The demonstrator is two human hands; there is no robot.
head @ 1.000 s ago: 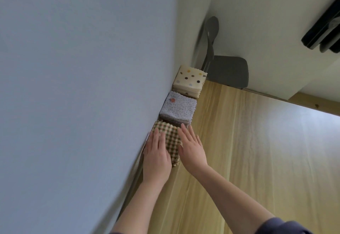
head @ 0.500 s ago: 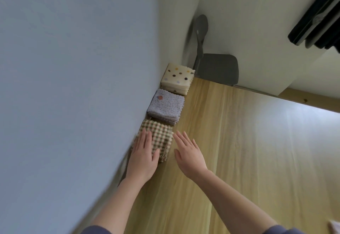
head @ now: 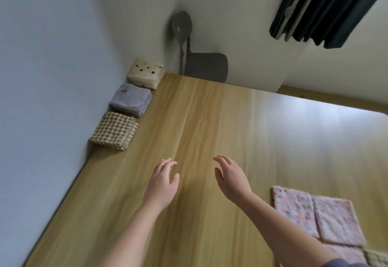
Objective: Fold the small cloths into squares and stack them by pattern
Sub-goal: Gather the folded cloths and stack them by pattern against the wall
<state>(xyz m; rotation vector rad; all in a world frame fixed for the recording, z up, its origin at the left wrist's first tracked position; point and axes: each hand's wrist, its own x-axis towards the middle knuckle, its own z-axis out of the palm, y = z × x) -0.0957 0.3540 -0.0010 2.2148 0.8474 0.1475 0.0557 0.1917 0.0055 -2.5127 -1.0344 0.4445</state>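
Three folded stacks line the wall on the left of the wooden table (head: 210, 119): a brown checked stack (head: 114, 130) nearest, a lilac dotted stack (head: 130, 99) behind it, and a cream polka-dot stack (head: 146, 73) in the corner. My left hand (head: 163, 179) and my right hand (head: 230, 175) hover over the bare wood, fingers relaxed, holding nothing, well clear of the stacks. Pink floral cloths (head: 315, 216) lie flat at the lower right, beside my right forearm.
A grey chair (head: 204, 66) stands beyond the table's far edge, by the white wall. Dark curtains (head: 327, 6) hang at the upper right. A greenish cloth corner (head: 375, 257) peeks in at the bottom right edge.
Both hands have left the checked stack and drawn back toward me and rightward. The view has swung right, bringing the pink cloths into sight.
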